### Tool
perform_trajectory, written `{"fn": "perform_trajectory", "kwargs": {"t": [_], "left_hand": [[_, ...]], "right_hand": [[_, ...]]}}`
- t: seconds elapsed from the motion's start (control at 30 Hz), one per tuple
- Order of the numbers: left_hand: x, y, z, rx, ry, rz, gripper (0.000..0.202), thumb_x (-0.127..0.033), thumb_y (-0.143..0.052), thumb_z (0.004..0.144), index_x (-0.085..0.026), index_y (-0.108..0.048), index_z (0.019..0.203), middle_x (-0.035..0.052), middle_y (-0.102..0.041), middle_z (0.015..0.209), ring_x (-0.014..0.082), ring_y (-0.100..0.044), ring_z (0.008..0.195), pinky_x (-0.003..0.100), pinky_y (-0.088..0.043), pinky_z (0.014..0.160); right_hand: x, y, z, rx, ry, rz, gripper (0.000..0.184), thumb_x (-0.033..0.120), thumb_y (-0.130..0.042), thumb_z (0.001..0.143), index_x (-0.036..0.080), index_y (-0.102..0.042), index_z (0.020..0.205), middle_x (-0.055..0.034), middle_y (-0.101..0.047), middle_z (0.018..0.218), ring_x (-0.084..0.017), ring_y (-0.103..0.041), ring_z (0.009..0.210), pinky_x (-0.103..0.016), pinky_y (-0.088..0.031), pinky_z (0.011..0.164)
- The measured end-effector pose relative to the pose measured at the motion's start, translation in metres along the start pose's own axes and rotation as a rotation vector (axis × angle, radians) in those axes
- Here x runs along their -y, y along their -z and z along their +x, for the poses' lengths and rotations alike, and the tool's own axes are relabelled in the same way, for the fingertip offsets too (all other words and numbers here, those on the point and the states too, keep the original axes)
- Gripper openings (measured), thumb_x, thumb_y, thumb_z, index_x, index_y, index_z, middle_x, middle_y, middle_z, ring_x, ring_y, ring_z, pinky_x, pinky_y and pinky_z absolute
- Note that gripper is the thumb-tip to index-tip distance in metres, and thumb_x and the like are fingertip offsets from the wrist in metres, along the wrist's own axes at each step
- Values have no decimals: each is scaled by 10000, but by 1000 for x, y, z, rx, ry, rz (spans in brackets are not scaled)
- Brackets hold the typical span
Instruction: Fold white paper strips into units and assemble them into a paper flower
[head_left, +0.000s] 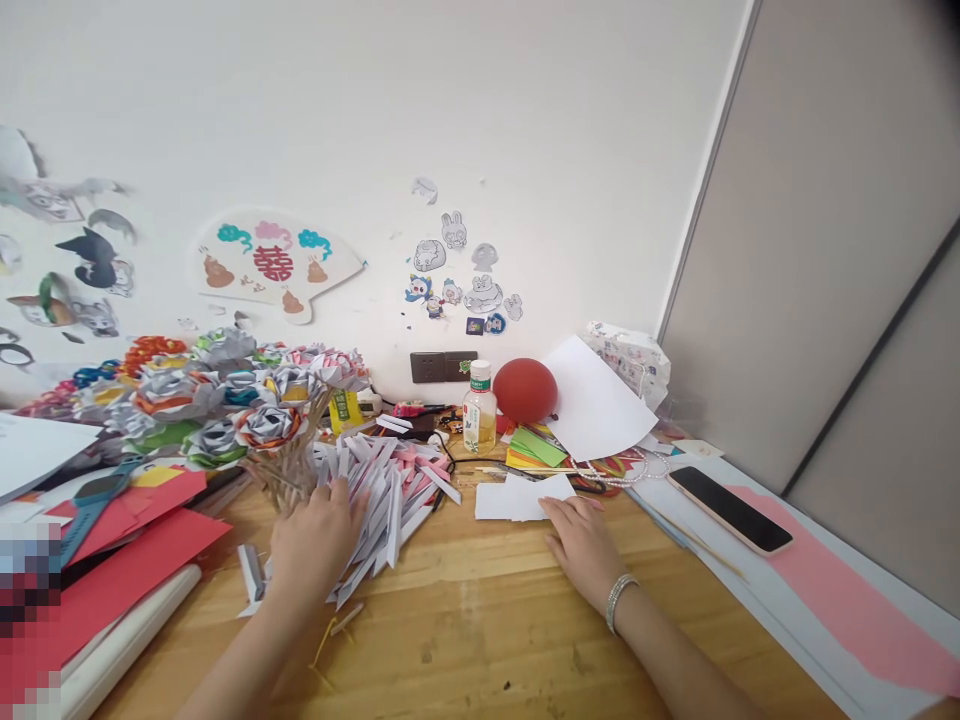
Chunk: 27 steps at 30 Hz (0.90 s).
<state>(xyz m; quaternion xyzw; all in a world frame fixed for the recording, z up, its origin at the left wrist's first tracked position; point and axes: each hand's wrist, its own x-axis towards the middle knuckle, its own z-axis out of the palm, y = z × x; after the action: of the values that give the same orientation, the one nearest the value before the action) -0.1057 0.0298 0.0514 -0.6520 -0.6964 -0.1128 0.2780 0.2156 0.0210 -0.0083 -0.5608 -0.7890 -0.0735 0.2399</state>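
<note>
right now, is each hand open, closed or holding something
Left hand: at the heaped, folded white-and-pink paper strips; grip cannot be told.
Right hand: on the flat white paper sheets; grip cannot be told.

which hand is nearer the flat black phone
Right: the right hand lies left of the flat black phone; the left hand is farther left, by the folded white paper strips.

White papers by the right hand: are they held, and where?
The right hand touches the white papers at their right end; I can't tell whether it grips them.
</note>
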Motion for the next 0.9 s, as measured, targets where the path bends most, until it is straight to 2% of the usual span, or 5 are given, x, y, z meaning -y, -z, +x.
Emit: {"fn": "perform_trajectory", "kwargs": {"t": [0.3,0.53,0.67,0.8,0.9], "left_hand": [[-24,5,-9,-77,-279,-159,280,-297,-356,868,-157,-597,890,106,-614,833,256,-567,791,351,-384,688],[-53,19,-29,-129,-560,-341,263,-238,-356,873,-180,-593,776,65,-611,788,211,-541,751,335,-367,675],[-69,28,-42,-158,-664,-450,167,-212,-417,848,-182,-581,860,52,-615,803,191,-533,737,314,-375,670],[-80,30,-53,-80,-752,-473,114,-264,-514,799,-172,-565,754,43,-606,708,193,-524,643,312,-365,590],[-91,26,-68,-121,-810,-436,148,-185,-527,780,-177,-524,632,17,-573,604,173,-490,558,302,-318,528]], "right_hand": [[-5,-3,8,-96,132,-117,136,119,-518,813,212,-608,855,-54,-637,880,-223,-487,830,-362,-369,727],[5,7,5,-224,211,-173,286,94,-364,894,177,-584,730,-56,-585,725,-197,-455,733,-335,-333,683],[27,15,-3,-300,430,-148,302,76,-320,899,159,-587,783,-61,-578,711,-190,-446,717,-352,-326,715],[49,10,-12,-137,707,-74,306,108,-349,889,174,-547,665,-34,-524,617,-160,-414,626,-332,-338,702],[58,4,-16,-14,694,31,238,143,-424,854,173,-532,643,-26,-543,655,-156,-421,646,-317,-345,679]]}}
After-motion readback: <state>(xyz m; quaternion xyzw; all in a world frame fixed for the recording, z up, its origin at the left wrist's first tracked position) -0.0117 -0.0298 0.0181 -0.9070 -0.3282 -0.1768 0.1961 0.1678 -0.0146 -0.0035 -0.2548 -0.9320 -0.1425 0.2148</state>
